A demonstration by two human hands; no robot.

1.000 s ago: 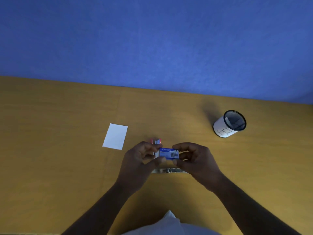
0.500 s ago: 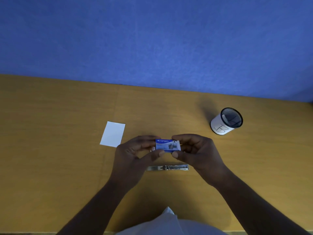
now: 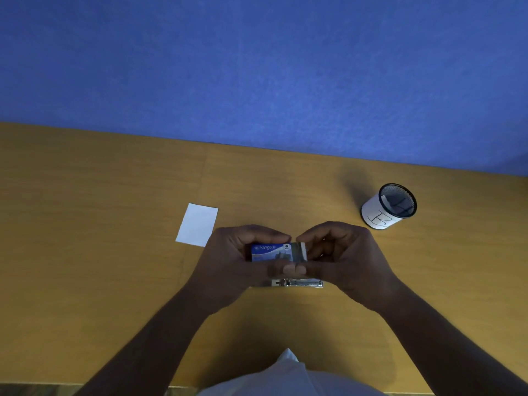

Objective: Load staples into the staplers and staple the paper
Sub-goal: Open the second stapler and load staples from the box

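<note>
Glossy cardboard staple box (image 3: 271,252), shiny metal stapler (image 3: 300,283) (matt wooden table (image 3: 100,224)).

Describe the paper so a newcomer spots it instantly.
On the wooden desk below the blue wall, look just left of the left hand gripping the blue staple box. The paper lies flat there, a small blank white rectangle, unlike the upright white cup far right.

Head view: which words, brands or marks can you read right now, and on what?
"kangaro": on the blue staple box.
"B", hand-drawn, uncertain: on the white label of the mesh cup.
Smaller print on the box: too small to read.
No text visible on the paper.
</note>
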